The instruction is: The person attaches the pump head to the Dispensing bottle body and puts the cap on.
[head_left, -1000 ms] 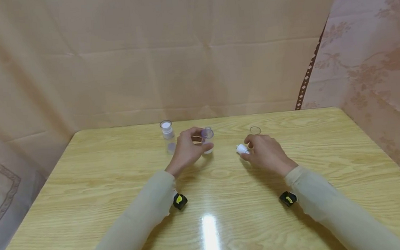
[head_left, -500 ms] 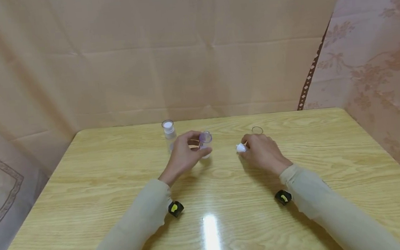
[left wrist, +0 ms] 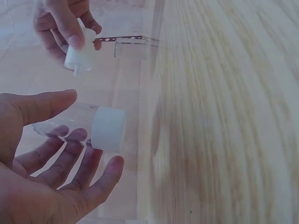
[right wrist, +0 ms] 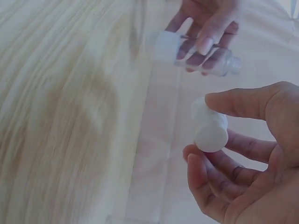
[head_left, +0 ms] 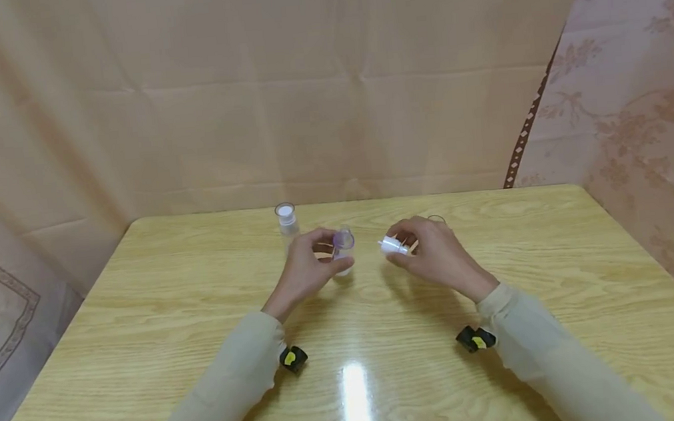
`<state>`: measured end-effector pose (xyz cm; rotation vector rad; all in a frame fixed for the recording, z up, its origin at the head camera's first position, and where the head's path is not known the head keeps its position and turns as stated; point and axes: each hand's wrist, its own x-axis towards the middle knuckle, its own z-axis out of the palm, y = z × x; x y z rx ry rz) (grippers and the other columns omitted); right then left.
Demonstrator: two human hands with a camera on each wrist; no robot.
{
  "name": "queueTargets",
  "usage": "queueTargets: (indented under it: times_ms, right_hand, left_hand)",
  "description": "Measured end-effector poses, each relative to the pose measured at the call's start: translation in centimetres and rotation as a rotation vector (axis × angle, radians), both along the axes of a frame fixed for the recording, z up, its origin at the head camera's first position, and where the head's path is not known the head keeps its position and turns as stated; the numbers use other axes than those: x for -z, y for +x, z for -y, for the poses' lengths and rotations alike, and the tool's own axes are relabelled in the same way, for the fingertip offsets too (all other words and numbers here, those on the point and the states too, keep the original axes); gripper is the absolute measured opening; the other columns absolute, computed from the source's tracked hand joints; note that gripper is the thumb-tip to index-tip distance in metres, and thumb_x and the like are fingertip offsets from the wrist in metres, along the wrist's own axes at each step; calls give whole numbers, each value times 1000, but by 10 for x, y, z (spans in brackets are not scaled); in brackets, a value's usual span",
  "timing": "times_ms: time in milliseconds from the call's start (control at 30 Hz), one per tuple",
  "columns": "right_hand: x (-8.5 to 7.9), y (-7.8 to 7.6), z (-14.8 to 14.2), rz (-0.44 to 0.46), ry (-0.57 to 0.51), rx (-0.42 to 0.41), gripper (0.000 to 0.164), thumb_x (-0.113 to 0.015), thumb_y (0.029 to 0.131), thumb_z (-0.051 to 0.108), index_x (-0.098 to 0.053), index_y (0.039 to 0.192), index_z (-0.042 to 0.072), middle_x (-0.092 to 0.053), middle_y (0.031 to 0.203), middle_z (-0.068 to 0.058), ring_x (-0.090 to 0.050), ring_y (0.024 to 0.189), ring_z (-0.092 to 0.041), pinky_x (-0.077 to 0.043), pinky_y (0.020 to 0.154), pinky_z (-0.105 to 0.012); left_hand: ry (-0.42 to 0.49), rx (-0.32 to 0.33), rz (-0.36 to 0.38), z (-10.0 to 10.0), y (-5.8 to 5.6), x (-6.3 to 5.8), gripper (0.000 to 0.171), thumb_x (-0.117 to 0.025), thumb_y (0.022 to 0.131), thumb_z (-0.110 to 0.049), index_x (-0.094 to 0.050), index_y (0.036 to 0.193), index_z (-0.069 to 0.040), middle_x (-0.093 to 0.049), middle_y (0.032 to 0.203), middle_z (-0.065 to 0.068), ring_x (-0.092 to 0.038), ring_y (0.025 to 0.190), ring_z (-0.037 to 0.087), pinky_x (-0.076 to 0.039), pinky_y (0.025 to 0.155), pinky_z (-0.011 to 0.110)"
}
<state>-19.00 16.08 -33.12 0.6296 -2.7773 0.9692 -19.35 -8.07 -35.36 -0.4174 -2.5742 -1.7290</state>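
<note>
My left hand [head_left: 304,267] grips a small clear bottle [head_left: 343,243], thumb on one side and fingers on the other. The bottle's mouth is uncovered, and its lower end [left wrist: 110,129] is white in the left wrist view. My right hand [head_left: 439,249] pinches a white pump head [head_left: 393,246] between thumb and fingers, tilted, its narrow end towards the bottle. A gap separates the pump head from the bottle. The right wrist view shows the pump head's round white end [right wrist: 211,136] close up. Both things are held above the table.
A second clear bottle [head_left: 287,219] with a white top stands behind my left hand, partly hidden by it. Behind my right hand a clear cap [left wrist: 131,49] stands on the wooden table [head_left: 388,380]. A beige curtain [head_left: 328,104] hangs along the table's far edge.
The bottle has come nearer to me and slightly left in my left hand. My right hand has lifted the pump head and carried it left, closer to the bottle.
</note>
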Motion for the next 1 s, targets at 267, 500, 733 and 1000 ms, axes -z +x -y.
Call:
queueTargets:
  times_ms: [267,500,733,1000]
  right_hand:
    - [-2,7,6,10,-100,-71,27,-81,86,7,-71,111,2,-65,97,-7,-64,89,-21,-58,73,-32]
    - [-5,8,4,3,-139,-105,31,-78,88,3,-69,116,-2,-63,103,-12,-64,93,-25,-60,77,-39]
    - [-7,8,3,-5,-157,-113,31,-77,89,2,-69,119,-1,-62,106,-11,-64,94,-26,-59,82,-46]
    - [-8,11,4,-41,-164,-140,31,-76,89,0,-70,119,0,-62,112,-13,-64,95,-28,-59,83,-47]
  left_hand:
    - [-17,44,-5,3,4,1,41,-83,84,-8,-68,122,0,-68,119,14,-65,106,34,-57,87,41]
    - [-32,69,2,4,4,2,41,-84,85,-11,-68,121,0,-69,117,12,-65,105,33,-58,86,40]
    - [-43,98,24,4,5,2,42,-83,85,-10,-68,124,-3,-69,115,9,-65,105,30,-57,86,39]
    - [-50,159,23,3,7,1,41,-81,88,-10,-67,125,0,-67,115,18,-63,108,36,-55,89,43]
